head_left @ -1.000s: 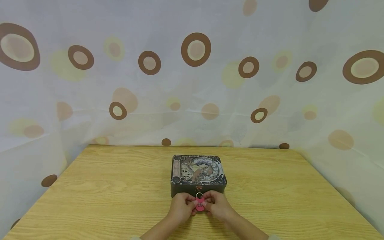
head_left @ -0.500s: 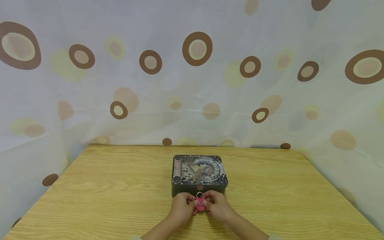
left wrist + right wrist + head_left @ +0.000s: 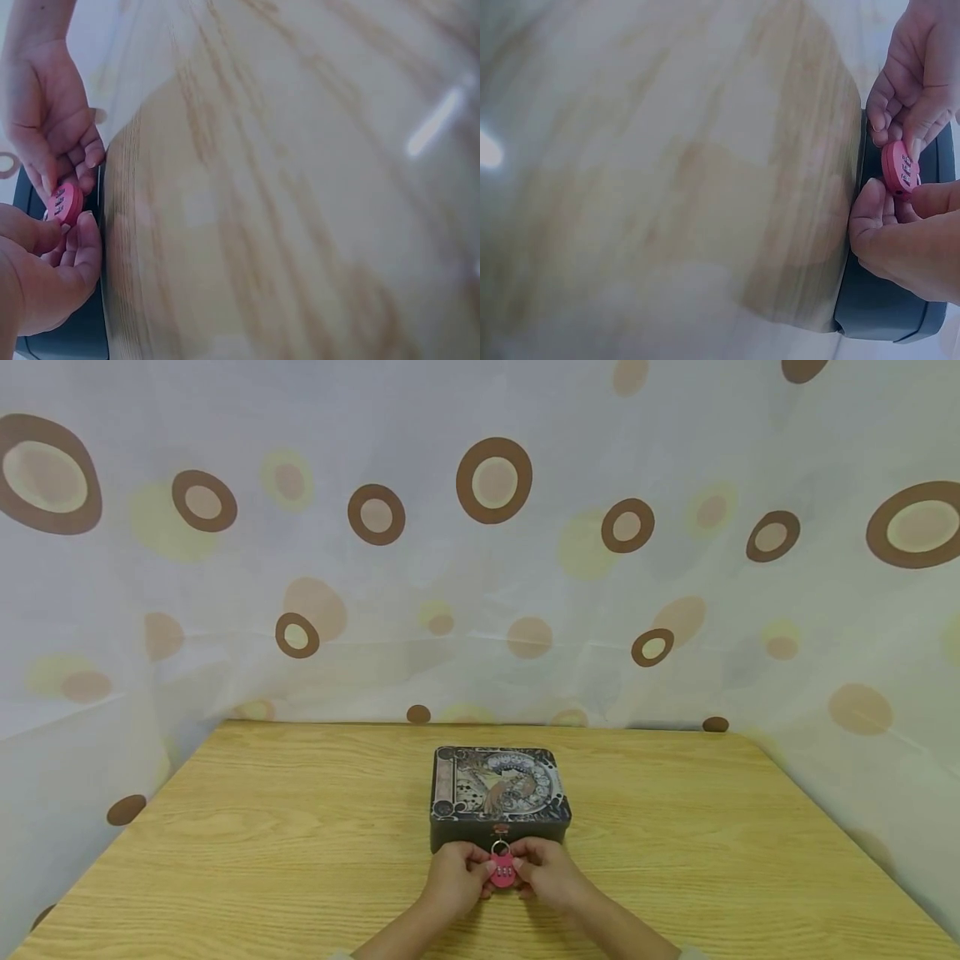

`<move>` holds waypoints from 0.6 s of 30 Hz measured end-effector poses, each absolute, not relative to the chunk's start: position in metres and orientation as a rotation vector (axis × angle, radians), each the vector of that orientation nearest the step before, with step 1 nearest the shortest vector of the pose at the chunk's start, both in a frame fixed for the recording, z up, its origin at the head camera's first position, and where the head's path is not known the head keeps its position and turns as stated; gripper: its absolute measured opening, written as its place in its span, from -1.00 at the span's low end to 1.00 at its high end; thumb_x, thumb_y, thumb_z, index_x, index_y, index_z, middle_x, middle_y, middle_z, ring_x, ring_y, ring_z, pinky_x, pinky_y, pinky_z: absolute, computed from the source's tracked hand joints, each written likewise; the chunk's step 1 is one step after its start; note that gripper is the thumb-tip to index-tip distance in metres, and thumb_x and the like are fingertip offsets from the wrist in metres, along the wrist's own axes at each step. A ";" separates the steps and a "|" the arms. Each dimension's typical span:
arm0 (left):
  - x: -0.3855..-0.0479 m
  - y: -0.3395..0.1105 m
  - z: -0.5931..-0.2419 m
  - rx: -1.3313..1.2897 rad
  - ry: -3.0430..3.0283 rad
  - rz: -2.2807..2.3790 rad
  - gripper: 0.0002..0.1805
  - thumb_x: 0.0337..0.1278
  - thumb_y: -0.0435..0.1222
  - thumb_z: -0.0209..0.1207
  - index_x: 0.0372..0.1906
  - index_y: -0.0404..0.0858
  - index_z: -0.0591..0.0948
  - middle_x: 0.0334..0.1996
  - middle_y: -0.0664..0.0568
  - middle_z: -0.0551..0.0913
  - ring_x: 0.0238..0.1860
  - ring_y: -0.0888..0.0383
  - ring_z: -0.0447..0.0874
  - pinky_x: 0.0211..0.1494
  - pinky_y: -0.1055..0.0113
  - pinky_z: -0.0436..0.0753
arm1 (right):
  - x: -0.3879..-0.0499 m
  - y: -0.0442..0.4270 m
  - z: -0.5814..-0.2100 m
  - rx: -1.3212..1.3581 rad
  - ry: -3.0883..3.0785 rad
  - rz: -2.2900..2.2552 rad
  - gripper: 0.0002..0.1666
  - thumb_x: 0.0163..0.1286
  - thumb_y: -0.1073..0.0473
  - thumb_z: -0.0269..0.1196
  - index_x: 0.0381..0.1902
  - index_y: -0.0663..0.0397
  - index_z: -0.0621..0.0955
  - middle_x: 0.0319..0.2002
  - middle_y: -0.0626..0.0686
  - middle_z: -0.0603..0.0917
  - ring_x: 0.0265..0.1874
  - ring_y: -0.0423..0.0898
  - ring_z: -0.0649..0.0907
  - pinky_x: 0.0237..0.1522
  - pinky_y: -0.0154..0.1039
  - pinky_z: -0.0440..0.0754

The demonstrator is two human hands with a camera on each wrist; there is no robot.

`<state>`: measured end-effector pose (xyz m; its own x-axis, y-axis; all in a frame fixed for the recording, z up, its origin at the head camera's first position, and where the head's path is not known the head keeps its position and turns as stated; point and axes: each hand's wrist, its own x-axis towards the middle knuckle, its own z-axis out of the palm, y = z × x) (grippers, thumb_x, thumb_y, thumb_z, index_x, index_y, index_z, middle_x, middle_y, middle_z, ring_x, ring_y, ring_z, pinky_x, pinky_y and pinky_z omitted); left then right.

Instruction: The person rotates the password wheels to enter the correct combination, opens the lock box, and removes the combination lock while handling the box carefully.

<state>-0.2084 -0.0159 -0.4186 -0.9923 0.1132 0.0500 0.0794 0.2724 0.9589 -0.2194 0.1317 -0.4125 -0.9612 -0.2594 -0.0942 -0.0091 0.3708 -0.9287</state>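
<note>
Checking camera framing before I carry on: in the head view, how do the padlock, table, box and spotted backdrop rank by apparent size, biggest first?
1. Spotted backdrop
2. Wooden table
3. Patterned box
4. Pink padlock

No two look alike in size.

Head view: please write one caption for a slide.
Left hand and right hand hold a pink padlock before a decorated box on a wood-grained table.

Padlock (image 3: 897, 166) (pink) in right grip (image 3: 911, 247).
</note>
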 end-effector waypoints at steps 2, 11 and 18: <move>-0.208 -0.016 -0.419 0.184 2.471 1.876 -0.93 0.08 -0.54 0.13 -0.44 -0.53 0.55 -0.66 -0.07 0.57 -0.66 0.29 0.50 -0.56 0.39 0.64 | -0.219 0.132 -0.412 -0.245 2.407 -1.627 -0.76 0.33 0.42 0.00 -0.13 0.55 0.48 -0.42 0.08 0.58 -0.51 -0.21 0.51 -0.48 -0.32 0.59; -0.209 -0.016 -0.418 0.177 2.469 1.878 -0.92 0.08 -0.54 0.13 -0.45 -0.53 0.56 -0.66 -0.06 0.57 -0.67 0.30 0.49 -0.56 0.39 0.64 | -0.219 0.133 -0.410 -0.289 2.399 -1.624 -0.74 0.27 0.40 0.08 -0.14 0.54 0.48 -0.43 0.05 0.57 -0.49 -0.21 0.50 -0.46 -0.29 0.59; -0.209 -0.015 -0.420 0.167 2.478 1.863 -0.92 0.08 -0.53 0.13 -0.45 -0.52 0.56 -0.67 -0.06 0.57 -0.67 0.30 0.49 -0.58 0.42 0.62 | -0.220 0.133 -0.413 -0.314 2.381 -1.639 -0.75 0.26 0.41 0.08 -0.15 0.55 0.47 -0.42 0.05 0.57 -0.48 -0.21 0.49 -0.46 -0.30 0.59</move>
<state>-0.2095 -0.0152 -0.4196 -0.9935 0.1081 0.0350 0.0636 0.2740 0.9596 -0.2203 0.1335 -0.4130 -0.9496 -0.3054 -0.0702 -0.0434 0.3502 -0.9357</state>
